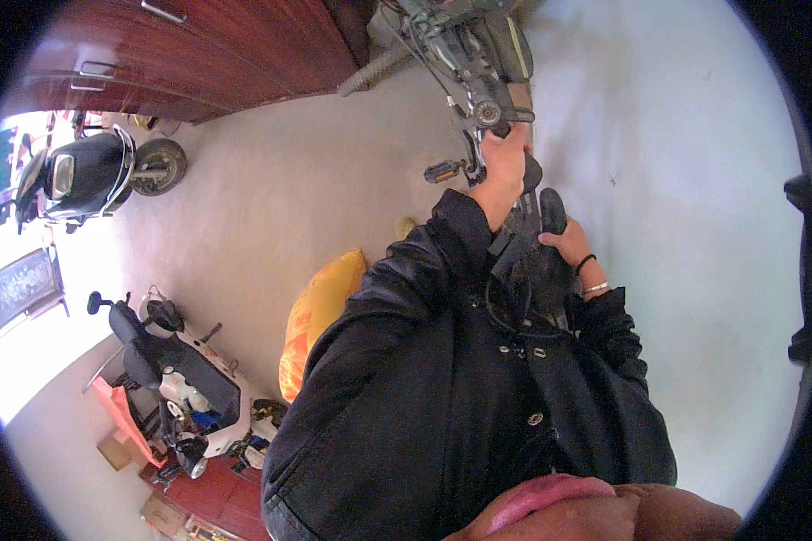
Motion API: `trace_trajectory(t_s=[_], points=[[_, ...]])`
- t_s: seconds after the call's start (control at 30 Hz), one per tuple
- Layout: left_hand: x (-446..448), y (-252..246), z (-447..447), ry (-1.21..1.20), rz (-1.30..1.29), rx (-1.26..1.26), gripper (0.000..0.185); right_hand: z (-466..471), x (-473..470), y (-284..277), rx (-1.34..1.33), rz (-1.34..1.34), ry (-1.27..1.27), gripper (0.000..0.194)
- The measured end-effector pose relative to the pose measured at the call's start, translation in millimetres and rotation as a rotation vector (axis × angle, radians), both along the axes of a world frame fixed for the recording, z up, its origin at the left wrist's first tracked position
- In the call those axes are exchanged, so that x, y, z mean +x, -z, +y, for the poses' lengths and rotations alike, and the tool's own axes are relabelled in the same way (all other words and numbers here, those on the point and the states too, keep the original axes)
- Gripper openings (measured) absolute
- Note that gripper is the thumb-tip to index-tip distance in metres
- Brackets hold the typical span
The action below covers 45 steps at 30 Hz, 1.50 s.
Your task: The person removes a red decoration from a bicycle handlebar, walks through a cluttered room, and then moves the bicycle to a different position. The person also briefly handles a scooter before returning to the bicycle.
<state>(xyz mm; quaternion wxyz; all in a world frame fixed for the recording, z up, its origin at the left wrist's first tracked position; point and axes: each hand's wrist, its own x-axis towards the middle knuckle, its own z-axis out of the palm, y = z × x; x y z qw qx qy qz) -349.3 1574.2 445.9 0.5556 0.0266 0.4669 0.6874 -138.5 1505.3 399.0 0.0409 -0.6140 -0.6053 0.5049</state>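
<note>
A bicycle (446,51) stands before me, its front end at the top of the view and a pedal (442,171) on its left side. My left hand (506,159) is closed around a black handlebar grip (497,130), close by a round fitting with a lever. Lower and to the right, my right hand (571,242) rests against a long black rounded part (553,209), apparently the saddle, its thumb lying across the surface. The rear of the bicycle is hard to make out against my dark clothes.
A yellow-orange sack (318,311) lies on the floor to my left. Beyond it are a white scooter (223,389) with things in its footwell and a black scooter (88,176) by the bright doorway. A dark red cabinet (243,54) stands upper left; a pale wall (690,223) runs along the right.
</note>
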Motion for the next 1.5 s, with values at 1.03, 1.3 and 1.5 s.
trace_trajectory(t_s=[1.03,1.3,1.5], points=[[-19.2,35.0,55.4,0.313,0.207,-0.21,0.014,41.8,13.5,36.3,-0.023,-0.006,0.052,0.058],[-27.8,57.4,55.9,0.362,0.083,-0.109,0.017,41.4,33.8,68.9,-0.035,-0.123,-0.048,0.071],[-27.9,39.6,58.4,0.34,0.124,-0.114,0.029,39.8,32.8,69.4,-0.059,-0.072,-0.004,0.078]])
